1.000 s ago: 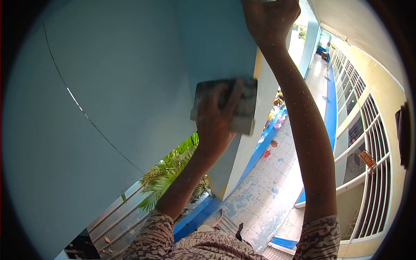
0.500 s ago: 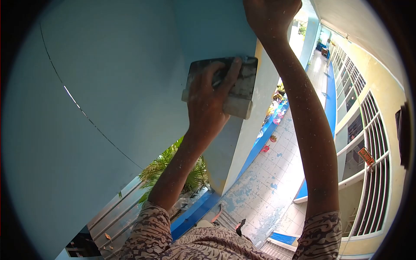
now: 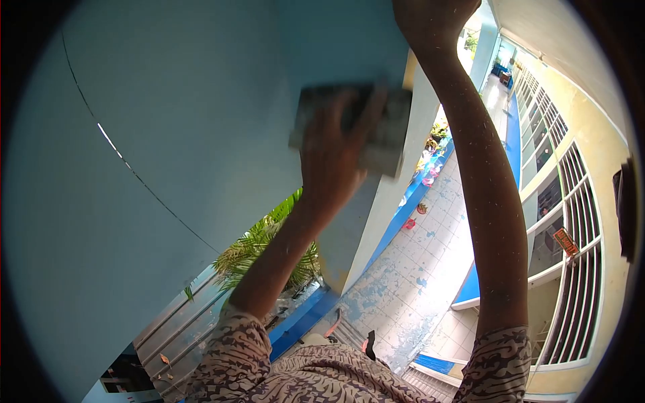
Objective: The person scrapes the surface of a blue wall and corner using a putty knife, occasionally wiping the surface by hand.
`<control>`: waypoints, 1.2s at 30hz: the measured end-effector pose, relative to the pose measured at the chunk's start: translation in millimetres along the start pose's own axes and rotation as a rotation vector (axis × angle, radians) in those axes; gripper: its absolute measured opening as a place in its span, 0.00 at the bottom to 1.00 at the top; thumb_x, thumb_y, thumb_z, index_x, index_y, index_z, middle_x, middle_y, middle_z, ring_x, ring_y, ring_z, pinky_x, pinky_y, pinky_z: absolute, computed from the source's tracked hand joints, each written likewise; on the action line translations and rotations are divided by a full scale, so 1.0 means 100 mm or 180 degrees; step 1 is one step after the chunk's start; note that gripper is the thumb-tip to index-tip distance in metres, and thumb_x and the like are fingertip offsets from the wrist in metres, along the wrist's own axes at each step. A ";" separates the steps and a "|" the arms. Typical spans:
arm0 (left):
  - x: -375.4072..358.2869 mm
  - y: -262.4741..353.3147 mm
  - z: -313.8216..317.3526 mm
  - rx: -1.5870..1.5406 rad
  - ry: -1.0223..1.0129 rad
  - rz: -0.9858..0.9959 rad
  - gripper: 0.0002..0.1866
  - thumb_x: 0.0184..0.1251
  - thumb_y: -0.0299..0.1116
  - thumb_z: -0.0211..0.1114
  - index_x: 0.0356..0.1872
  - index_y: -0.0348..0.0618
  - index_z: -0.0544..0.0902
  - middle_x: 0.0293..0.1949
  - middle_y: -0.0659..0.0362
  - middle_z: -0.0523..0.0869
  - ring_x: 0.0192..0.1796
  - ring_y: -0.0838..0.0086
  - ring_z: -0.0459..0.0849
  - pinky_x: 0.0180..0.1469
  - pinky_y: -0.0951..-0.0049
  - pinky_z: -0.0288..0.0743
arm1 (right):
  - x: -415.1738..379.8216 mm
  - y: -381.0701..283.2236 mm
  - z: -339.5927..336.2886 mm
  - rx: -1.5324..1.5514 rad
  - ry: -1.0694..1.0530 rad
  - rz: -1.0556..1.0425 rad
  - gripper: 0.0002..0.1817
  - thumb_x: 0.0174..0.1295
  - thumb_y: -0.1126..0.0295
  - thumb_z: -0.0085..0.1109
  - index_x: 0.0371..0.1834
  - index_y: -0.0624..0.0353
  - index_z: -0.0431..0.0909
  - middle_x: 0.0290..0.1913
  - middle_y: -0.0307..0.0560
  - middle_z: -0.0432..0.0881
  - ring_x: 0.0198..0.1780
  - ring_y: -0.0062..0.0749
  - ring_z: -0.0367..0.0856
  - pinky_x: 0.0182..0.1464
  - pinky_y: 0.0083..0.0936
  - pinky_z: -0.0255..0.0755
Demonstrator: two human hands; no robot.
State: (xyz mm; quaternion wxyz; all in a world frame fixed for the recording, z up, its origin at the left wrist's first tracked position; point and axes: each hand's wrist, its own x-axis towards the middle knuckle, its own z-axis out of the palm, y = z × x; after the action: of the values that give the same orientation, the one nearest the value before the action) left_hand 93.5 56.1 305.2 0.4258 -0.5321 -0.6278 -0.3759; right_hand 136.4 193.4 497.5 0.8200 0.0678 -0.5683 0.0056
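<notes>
My left hand (image 3: pixel 336 144) is spread over a flat rectangular block (image 3: pixel 386 138), dark on its upper part and pale along its lower edge. The block lies against the blue face of a pillar (image 3: pixel 342 40), and both hand and block are blurred. High at the top edge is my right hand (image 3: pixel 440 20), closed and partly cut off by the frame, near the pillar's right edge. What it holds, if anything, is hidden.
A blue wall (image 3: pixel 148 154) with a dark cable fills the left. Below are a green plant (image 3: pixel 262 252) and a blue ledge (image 3: pixel 306 319). A tiled walkway (image 3: pixel 403 282) runs back beside barred windows (image 3: pixel 574 269) and potted plants (image 3: pixel 430 164).
My left hand and the block have shifted slightly to the right across the pillar. My right hand has also moved a little to the right.
</notes>
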 end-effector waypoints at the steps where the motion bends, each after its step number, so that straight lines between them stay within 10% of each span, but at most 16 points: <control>1: -0.29 0.06 0.02 0.0163 -0.0335 -0.0121 0.51 0.45 0.23 0.78 0.77 0.63 0.74 0.60 0.53 0.75 0.55 0.53 0.79 0.59 0.51 0.78 | 0.00 0.00 0.00 -0.0009 0.0004 -0.0016 0.30 0.55 0.70 0.80 0.61 0.58 0.78 0.59 0.53 0.84 0.63 0.49 0.81 0.65 0.47 0.73; 6: -1.34 0.05 0.36 -0.0234 -0.0528 -0.0404 0.48 0.49 0.27 0.77 0.77 0.63 0.74 0.61 0.53 0.74 0.55 0.54 0.79 0.60 0.52 0.77 | 0.01 0.03 -0.01 0.0191 0.0009 -0.0271 0.28 0.56 0.71 0.79 0.60 0.59 0.78 0.56 0.54 0.84 0.62 0.49 0.81 0.65 0.47 0.73; 26: -0.32 0.00 0.16 -0.0081 -0.0085 -0.0347 0.49 0.47 0.26 0.77 0.78 0.62 0.73 0.62 0.51 0.75 0.60 0.53 0.79 0.63 0.51 0.75 | 0.04 0.11 0.03 0.0196 0.0205 -0.0247 0.29 0.52 0.70 0.80 0.58 0.57 0.80 0.54 0.51 0.84 0.59 0.48 0.81 0.62 0.46 0.74; 32: -1.82 0.24 0.51 -0.0110 -0.0600 -0.0600 0.47 0.50 0.26 0.76 0.78 0.62 0.74 0.63 0.51 0.75 0.60 0.55 0.78 0.64 0.51 0.75 | 0.03 0.05 0.06 0.0066 0.0233 -0.0163 0.28 0.53 0.68 0.79 0.58 0.58 0.80 0.55 0.51 0.84 0.60 0.48 0.80 0.64 0.46 0.72; 36: -1.17 0.10 0.42 -0.0041 -0.0319 -0.0660 0.46 0.52 0.26 0.75 0.78 0.62 0.74 0.63 0.51 0.76 0.61 0.55 0.78 0.63 0.52 0.74 | 0.04 0.06 0.04 -0.0003 0.0199 -0.0210 0.28 0.52 0.70 0.79 0.57 0.58 0.80 0.54 0.51 0.84 0.59 0.48 0.81 0.63 0.47 0.73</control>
State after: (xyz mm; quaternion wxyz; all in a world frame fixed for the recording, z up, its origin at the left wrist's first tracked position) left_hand 106.3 56.1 181.3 0.3493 -0.4851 -0.6976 -0.3949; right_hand 133.5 199.0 503.7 0.8372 0.0859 -0.5398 -0.0196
